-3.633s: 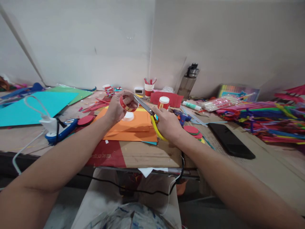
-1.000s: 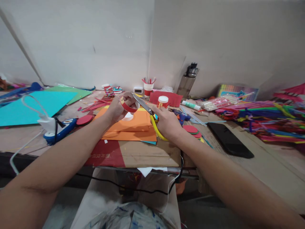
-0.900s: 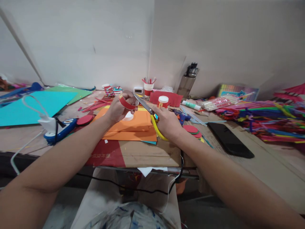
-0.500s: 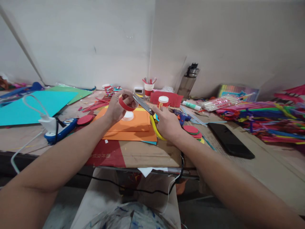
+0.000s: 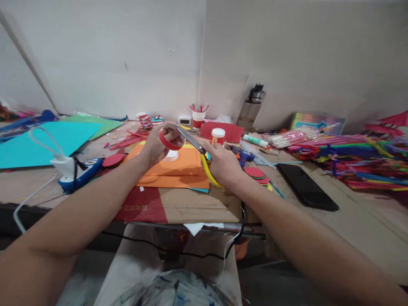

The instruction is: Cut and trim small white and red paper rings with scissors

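My left hand [image 5: 157, 144] is closed round a red ring of paper or tape [image 5: 168, 141], held up above the orange sheets [image 5: 178, 168]. My right hand [image 5: 225, 165] grips yellow-handled scissors [image 5: 199, 155]; their metal blades point up-left and reach the ring's right edge. A white roll [image 5: 171, 156] lies on the orange paper just under the ring.
A red-and-white glue jar [image 5: 218, 136], a blue glue gun [image 5: 242, 155], red paper discs [image 5: 256, 174] and a black phone [image 5: 306, 187] lie to the right. Coloured pipe cleaners [image 5: 357, 163] pile at far right. A cyan sheet [image 5: 38, 142] and a blue-and-white device [image 5: 78, 172] are left.
The ring has turned in my left hand: its yellow-marked part no longer shows and plain red faces me. Both hands and the scissors stay in nearly the same place.
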The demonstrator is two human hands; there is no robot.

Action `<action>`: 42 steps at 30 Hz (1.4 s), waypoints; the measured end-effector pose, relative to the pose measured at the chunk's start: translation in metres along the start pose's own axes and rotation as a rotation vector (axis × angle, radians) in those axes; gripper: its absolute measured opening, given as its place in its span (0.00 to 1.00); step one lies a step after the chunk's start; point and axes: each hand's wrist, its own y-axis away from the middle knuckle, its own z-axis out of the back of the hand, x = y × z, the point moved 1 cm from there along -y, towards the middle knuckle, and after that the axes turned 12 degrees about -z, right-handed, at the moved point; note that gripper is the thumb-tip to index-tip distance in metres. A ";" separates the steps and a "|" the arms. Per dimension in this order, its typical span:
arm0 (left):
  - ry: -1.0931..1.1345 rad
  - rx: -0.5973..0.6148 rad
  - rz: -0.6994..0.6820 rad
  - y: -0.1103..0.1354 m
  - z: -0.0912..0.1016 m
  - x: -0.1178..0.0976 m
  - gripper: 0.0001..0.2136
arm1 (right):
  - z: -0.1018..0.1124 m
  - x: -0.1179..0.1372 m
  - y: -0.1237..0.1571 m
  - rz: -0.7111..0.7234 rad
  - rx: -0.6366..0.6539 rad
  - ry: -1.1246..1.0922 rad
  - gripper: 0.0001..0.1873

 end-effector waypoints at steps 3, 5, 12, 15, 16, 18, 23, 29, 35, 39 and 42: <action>-0.015 0.000 0.018 -0.001 0.001 0.000 0.13 | 0.000 -0.001 0.000 0.000 0.001 -0.007 0.22; -0.025 0.002 0.020 -0.001 0.000 0.000 0.13 | -0.001 0.000 0.000 -0.005 0.002 -0.010 0.21; -0.046 -0.106 -0.047 -0.002 -0.002 -0.004 0.10 | 0.000 -0.001 -0.001 -0.017 0.016 -0.016 0.23; -0.067 -0.113 -0.101 -0.003 -0.002 -0.006 0.11 | -0.001 -0.001 -0.001 -0.028 0.017 -0.005 0.24; -0.071 -0.102 -0.106 -0.003 -0.003 -0.007 0.11 | -0.001 -0.001 -0.001 -0.030 0.012 -0.002 0.23; -0.071 -0.076 -0.089 -0.001 -0.004 -0.007 0.12 | -0.001 0.000 0.000 -0.035 -0.004 -0.001 0.22; -0.045 -0.003 -0.023 0.004 -0.010 -0.005 0.12 | -0.001 0.000 0.001 -0.027 -0.024 -0.012 0.21; -0.001 -0.030 0.006 0.003 -0.009 -0.003 0.09 | 0.001 0.000 0.000 -0.018 -0.016 -0.002 0.24; 0.019 -0.020 0.027 0.001 -0.006 -0.002 0.10 | 0.001 0.000 0.001 0.002 -0.012 -0.002 0.24; 0.017 0.026 0.006 0.000 -0.004 -0.002 0.14 | 0.001 0.000 0.000 0.003 -0.012 -0.001 0.24; -0.006 0.050 0.007 -0.001 -0.002 -0.002 0.16 | 0.000 -0.001 -0.001 0.003 -0.016 0.006 0.25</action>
